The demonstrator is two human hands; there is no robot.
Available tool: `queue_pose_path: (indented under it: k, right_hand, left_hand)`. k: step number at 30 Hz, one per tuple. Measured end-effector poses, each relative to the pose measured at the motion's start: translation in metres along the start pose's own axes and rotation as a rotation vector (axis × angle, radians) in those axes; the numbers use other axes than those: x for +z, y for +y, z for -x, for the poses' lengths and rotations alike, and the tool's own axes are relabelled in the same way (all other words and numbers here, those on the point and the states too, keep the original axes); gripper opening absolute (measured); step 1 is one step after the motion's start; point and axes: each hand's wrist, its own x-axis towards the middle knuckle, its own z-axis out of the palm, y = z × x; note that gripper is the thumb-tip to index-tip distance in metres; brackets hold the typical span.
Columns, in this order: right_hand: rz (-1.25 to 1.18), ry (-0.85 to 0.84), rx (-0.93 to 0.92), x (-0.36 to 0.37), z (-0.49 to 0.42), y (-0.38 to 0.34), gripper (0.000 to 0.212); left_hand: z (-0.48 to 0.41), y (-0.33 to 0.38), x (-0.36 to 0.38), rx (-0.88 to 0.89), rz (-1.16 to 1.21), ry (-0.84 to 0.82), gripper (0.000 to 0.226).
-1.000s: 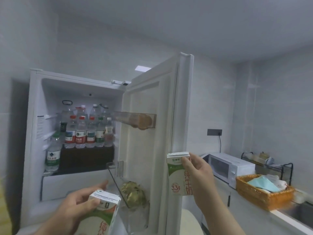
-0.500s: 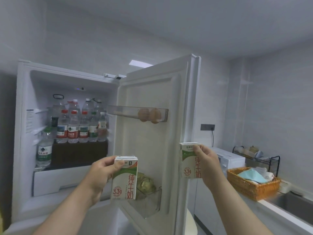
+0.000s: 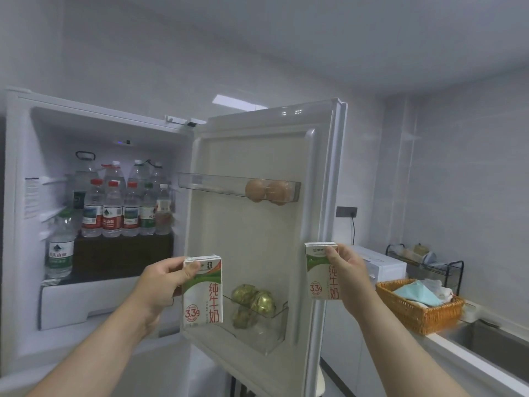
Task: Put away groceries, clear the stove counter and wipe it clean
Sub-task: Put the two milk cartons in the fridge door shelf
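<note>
The white fridge (image 3: 20, 196) stands open in front of me, its door (image 3: 257, 239) swung out to the right. My left hand (image 3: 160, 285) grips an upright green-and-white milk carton (image 3: 204, 296) just in front of the lower door shelf (image 3: 257, 325). My right hand (image 3: 350, 277) holds a second milk carton (image 3: 319, 273) upright at the door's outer edge. Several water bottles (image 3: 120, 207) fill the fridge shelf. Two eggs (image 3: 266, 190) sit in the upper door tray, and gold-wrapped items (image 3: 253, 302) lie in the lower door shelf.
To the right runs a white counter (image 3: 458, 348) with a wicker basket (image 3: 418, 310) holding cloths, a white microwave (image 3: 383, 267), a black wire rack (image 3: 429, 262) and a sink (image 3: 492, 339). A wall socket (image 3: 346, 212) sits behind the door.
My left hand has risen from low in view and brought its carton upright up to the lower door shelf. My right hand kept its carton by the door edge as the view turned towards the door.
</note>
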Motion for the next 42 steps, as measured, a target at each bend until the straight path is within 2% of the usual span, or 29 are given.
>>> queue_pose_path:
  k: [7, 10, 14, 21, 26, 35, 38, 42]
  right_hand:
    - [0.031, 0.037, -0.008, -0.006, -0.012, 0.008, 0.021]
    - [0.017, 0.087, -0.059, 0.008, -0.007, 0.011, 0.013]
    - [-0.036, 0.081, -0.082, 0.036, 0.007, 0.018, 0.017]
    - [0.038, -0.016, -0.028, 0.085, 0.022, 0.024, 0.013]
    - [0.135, -0.048, 0.022, 0.13, 0.017, 0.027, 0.027]
    - [0.238, 0.069, 0.08, 0.197, -0.004, 0.028, 0.021]
    - [0.252, 0.089, 0.082, 0.21, -0.008, 0.029, 0.023]
    - [0.237, 0.15, 0.062, 0.219, -0.017, 0.033, 0.02]
  left_hand:
    - [-0.014, -0.006, -0.003, -0.02, -0.007, 0.015, 0.016]
    - [-0.022, -0.006, -0.006, -0.008, -0.037, 0.007, 0.016]
    - [-0.032, -0.005, -0.015, 0.023, -0.083, -0.02, 0.014]
    - [-0.057, -0.014, -0.052, 0.02, -0.166, -0.151, 0.016]
    - [-0.094, -0.026, -0.089, 0.024, -0.171, -0.219, 0.018]
    - [-0.18, -0.047, -0.13, 0.097, -0.267, -0.458, 0.013]
    - [-0.2, -0.054, -0.134, 0.116, -0.224, -0.514, 0.021]
    - [-0.223, -0.057, -0.128, 0.157, -0.126, -0.558, 0.048]
